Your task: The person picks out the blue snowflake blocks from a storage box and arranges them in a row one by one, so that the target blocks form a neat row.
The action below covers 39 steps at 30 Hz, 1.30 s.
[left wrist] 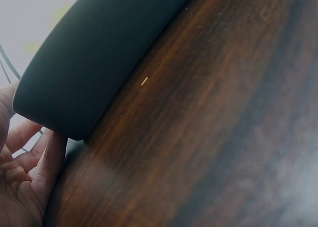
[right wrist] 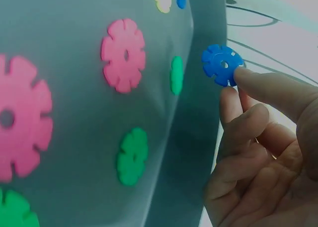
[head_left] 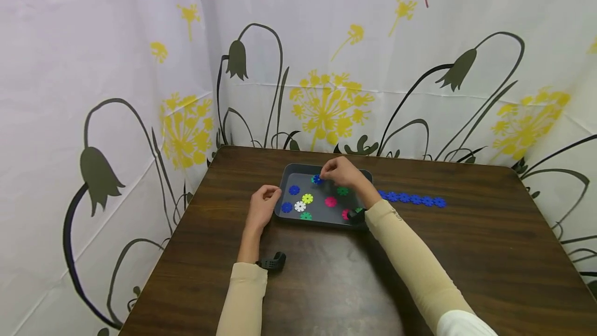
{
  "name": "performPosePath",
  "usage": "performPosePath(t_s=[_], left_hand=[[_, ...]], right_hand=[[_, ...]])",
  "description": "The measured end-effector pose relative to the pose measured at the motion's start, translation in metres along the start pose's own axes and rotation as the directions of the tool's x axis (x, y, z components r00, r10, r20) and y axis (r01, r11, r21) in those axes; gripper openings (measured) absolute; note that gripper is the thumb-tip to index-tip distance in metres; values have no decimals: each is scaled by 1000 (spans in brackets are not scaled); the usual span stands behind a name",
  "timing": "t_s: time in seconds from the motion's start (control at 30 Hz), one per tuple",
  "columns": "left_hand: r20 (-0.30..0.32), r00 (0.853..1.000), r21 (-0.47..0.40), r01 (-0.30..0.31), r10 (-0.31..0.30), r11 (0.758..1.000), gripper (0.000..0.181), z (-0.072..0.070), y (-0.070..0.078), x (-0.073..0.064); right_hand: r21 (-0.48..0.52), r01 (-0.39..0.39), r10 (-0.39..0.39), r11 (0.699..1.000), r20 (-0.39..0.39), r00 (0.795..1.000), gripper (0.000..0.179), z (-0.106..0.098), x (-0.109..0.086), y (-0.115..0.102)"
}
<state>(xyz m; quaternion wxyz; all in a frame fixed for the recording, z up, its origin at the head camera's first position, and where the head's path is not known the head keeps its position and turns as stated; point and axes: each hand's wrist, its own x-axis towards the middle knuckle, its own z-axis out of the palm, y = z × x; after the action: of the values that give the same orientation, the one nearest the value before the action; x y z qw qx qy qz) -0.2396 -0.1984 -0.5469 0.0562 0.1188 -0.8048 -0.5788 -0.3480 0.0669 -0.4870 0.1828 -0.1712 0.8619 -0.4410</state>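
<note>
My right hand (head_left: 344, 174) is over the far part of a dark grey tray (head_left: 326, 212). Between thumb and fingers it pinches a blue flower-shaped disc (right wrist: 214, 63) with notched edges and a centre hole. At the tray's left side, my left hand (head_left: 262, 206) grips the rim; the left wrist view shows its fingers against the tray's outer wall (left wrist: 74, 73). Loose discs lie in the tray: pink (right wrist: 123, 55), green (right wrist: 132, 156), yellow (head_left: 307, 198), white (head_left: 300, 206) and blue (head_left: 294, 190).
Right of the tray, a row of several blue discs (head_left: 415, 199) lies on the brown wooden table (head_left: 466, 253), partly hidden by the right arm. A white curtain (head_left: 298, 56) with flower prints hangs behind and to the left of the table.
</note>
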Motion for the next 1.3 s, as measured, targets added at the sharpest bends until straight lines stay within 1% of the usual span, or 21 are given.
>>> performPosePath(t_s=[0.37, 0.6, 0.8, 0.93, 1.07, 1.3], left_hand=[[5, 1000, 17, 23, -23, 1000, 31, -1, 1, 0], [8, 1000, 21, 24, -24, 999, 31, -2, 0, 1], [29, 999, 19, 40, -40, 999, 33, -1, 0, 1], [37, 998, 23, 43, -44, 999, 34, -1, -1, 0], [42, 998, 22, 40, -41, 999, 33, -2, -1, 1], [34, 999, 0, 31, -31, 1000, 33, -1, -2, 1]], right_hand=[[-35, 38, -41, 999, -83, 996, 18, -27, -32, 5], [-39, 16, -21, 999, -129, 991, 20, -43, -46, 14], [-17, 23, -25, 1000, -181, 983, 21, -58, -61, 22], [-30, 28, -34, 999, -211, 977, 22, -68, -70, 29], [-29, 13, -20, 999, -244, 970, 24, -78, -80, 37], [20, -34, 39, 999, -298, 954, 28, -93, -96, 49]])
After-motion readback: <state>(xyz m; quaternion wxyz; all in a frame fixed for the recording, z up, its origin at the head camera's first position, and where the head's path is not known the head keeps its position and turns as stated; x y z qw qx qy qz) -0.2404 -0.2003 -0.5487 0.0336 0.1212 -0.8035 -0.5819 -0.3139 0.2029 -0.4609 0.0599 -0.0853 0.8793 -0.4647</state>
